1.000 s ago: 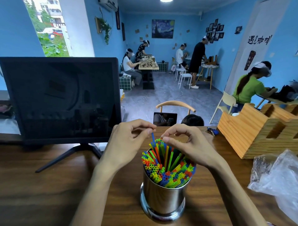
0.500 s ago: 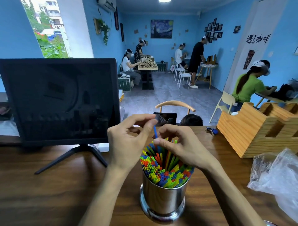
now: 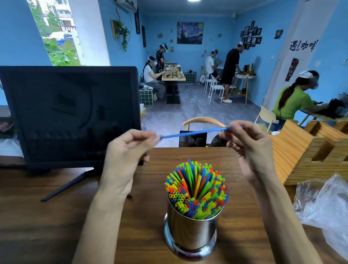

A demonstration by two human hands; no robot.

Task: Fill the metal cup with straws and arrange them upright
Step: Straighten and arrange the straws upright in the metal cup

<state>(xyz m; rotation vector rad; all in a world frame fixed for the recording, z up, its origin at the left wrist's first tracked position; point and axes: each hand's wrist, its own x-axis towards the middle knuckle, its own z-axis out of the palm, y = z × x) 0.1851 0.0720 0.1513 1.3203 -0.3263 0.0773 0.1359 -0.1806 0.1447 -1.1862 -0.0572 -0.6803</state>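
Bright ceiling lamp [image 3: 194, 0] and window [image 3: 56, 32] daylight; wide-angle edge bending; hands slightly blurred.

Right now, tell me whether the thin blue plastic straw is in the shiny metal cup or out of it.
Out. The blue straw lies nearly level above the metal cup, pinched at its ends by the left hand and right hand.

Straws [image 3: 196, 186] in cup [image 3: 190, 231] (monitor [image 3: 71, 115] behind, left).

The metal cup [image 3: 191, 229] is polished steel, mirror-glossy and smooth. The straws [image 3: 196, 190] in it are thin, smooth plastic in bright colours, as is the single blue straw [image 3: 194, 133]. The worktop [image 3: 37, 216] is dark wood with visible grain and a dull sheen. At 3 o'clock stands a pale, matt wooden rack [image 3: 308, 150], and below it lies crinkled clear plastic wrap [image 3: 327, 203]. The monitor [image 3: 71, 115] screen is glossy black.
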